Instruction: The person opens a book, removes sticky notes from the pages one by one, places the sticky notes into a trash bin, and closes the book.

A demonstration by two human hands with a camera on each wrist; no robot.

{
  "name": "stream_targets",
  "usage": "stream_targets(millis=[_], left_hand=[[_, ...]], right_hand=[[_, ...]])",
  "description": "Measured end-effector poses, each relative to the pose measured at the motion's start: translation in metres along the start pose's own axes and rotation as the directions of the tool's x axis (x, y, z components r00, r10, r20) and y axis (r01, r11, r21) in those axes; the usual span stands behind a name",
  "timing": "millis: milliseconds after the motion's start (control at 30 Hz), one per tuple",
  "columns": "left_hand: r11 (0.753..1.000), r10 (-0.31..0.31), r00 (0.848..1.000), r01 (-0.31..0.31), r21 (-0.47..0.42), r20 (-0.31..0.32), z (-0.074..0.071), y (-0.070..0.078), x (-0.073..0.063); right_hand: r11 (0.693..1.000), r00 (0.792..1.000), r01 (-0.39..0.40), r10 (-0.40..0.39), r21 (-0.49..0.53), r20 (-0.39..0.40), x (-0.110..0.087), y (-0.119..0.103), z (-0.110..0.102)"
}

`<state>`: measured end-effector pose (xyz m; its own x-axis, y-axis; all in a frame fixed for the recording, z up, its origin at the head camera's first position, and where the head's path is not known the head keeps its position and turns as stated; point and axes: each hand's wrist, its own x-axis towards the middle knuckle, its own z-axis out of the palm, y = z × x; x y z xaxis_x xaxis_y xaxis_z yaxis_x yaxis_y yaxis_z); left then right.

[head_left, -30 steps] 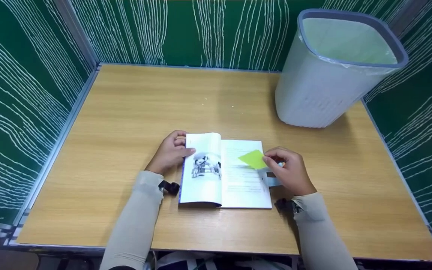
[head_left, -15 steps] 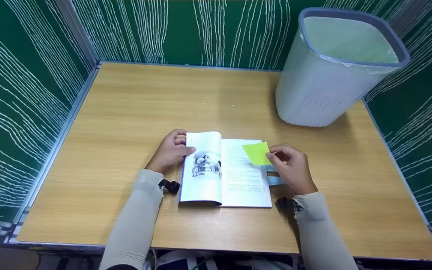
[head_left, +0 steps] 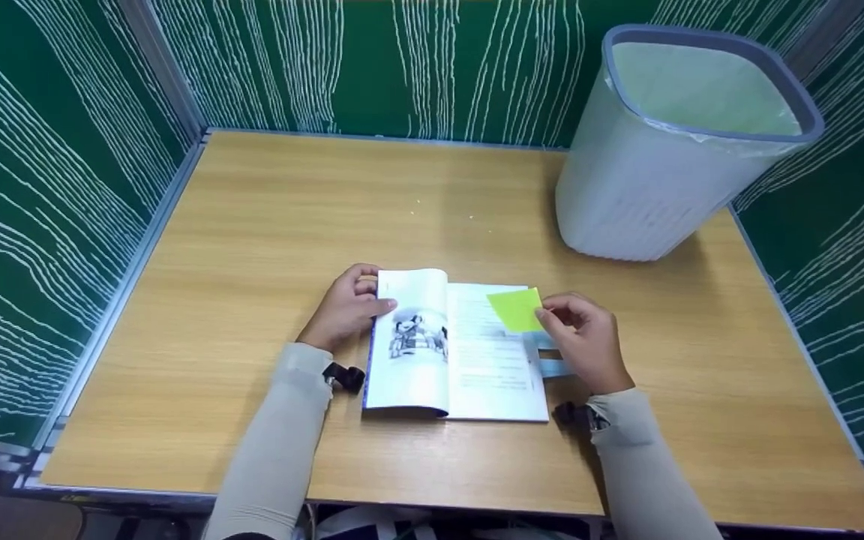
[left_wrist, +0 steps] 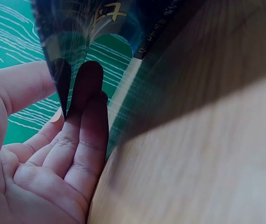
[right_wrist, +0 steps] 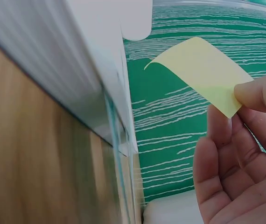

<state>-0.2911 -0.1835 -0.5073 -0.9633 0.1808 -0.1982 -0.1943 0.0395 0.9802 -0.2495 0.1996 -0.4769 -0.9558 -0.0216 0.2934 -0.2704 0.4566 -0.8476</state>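
Observation:
An open book [head_left: 496, 382] lies on the table, a line drawing on its left page and text on the right. My left hand [head_left: 346, 306] grips the book's left side, thumb on the page and fingers behind the dark glossy cover [left_wrist: 109, 21]. Over the right page, my right hand [head_left: 583, 337] pinches a yellow-green sticky note [head_left: 516, 309] by its corner between thumb and fingers. In the right wrist view the note [right_wrist: 200, 70] curls at its far end, apart from the page. Light-blue tabs [head_left: 554, 367] stick out from the book's right edge, partly behind the right hand.
A tall pale waste bin [head_left: 642, 191] with a grey rim and a liner bag stands at the table's back right. Tiny white specks lie on the wooden table [head_left: 312, 202] beyond the book. Green panels with white streaks [head_left: 372, 67] enclose the back and sides.
Compared with a second ago, the right hand has turned the sticky note upright and moved it slightly right and up. The left hand keeps its grip on the book.

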Motion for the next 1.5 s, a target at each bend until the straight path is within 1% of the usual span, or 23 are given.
stream_targets(millis=[200, 333, 567, 667, 767, 867, 1000, 1100, 1333, 1500], left_hand=[[1.0, -0.004, 1.0, 0.004, 0.021, -0.007, 0.001, 0.0, 0.002], [1.0, -0.01, 1.0, 0.01, 0.019, -0.011, 0.0, -0.001, 0.002], [1.0, 0.023, 1.0, -0.024, 0.009, 0.003, -0.001, -0.002, 0.001], [1.0, 0.015, 1.0, -0.015, 0.024, -0.007, -0.001, -0.002, 0.001], [0.999, 0.004, 1.0, -0.003, 0.034, -0.013, -0.001, -0.001, 0.001], [1.0, 0.0, 1.0, 0.0, 0.028, -0.014, 0.0, -0.001, 0.001], [1.0, -0.001, 1.0, 0.001, 0.03, -0.016, 0.0, -0.001, 0.0], [1.0, 0.0, 1.0, 0.001, 0.031, -0.015, -0.001, -0.001, -0.001], [1.0, -0.013, 1.0, 0.014, 0.024, -0.019, -0.001, -0.001, -0.002], [1.0, -0.005, 1.0, 0.005, 0.015, -0.015, 0.0, 0.001, -0.001]], right_hand=[[0.999, 0.999, 0.052, -0.052, -0.001, -0.004, 0.002, -0.005, -0.002], [0.997, 0.997, 0.072, -0.072, -0.019, 0.013, 0.003, -0.011, -0.004], [0.989, 0.99, 0.143, -0.142, -0.044, 0.024, 0.006, -0.02, -0.006], [0.987, 0.989, 0.147, -0.146, -0.064, 0.019, 0.007, -0.027, -0.006], [0.983, 0.987, 0.162, -0.162, -0.087, 0.015, 0.007, -0.038, -0.008], [0.975, 0.98, 0.199, -0.198, -0.102, 0.015, 0.007, -0.053, -0.011], [0.962, 0.968, 0.252, -0.252, -0.102, 0.011, 0.009, -0.067, -0.014], [0.958, 0.963, 0.269, -0.27, -0.098, 0.007, 0.011, -0.071, -0.017], [0.956, 0.961, 0.272, -0.275, -0.114, -0.015, 0.015, -0.077, -0.025], [0.945, 0.949, 0.307, -0.312, -0.109, -0.034, 0.019, -0.081, -0.029]])
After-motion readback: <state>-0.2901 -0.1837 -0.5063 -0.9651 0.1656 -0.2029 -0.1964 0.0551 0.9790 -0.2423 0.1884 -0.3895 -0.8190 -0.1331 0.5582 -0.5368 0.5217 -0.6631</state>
